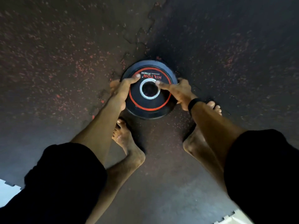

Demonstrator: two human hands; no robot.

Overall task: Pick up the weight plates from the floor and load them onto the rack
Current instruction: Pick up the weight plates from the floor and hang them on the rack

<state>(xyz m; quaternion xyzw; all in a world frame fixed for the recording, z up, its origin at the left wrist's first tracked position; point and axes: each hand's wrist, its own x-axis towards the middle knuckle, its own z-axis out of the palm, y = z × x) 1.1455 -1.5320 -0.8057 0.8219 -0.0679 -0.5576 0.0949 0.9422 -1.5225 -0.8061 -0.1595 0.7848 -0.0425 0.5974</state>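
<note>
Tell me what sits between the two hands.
In the head view, the weight plate sits between them: the left hand grips its left edge, the right hand its right edge.

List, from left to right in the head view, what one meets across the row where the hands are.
Speckled rubber floor → left hand → weight plate, with its metal centre ring → right hand → black wristband → floor again.

Left fingers (115, 84) hidden under plate (150, 102), speckled floor (64, 46) blurred
</note>
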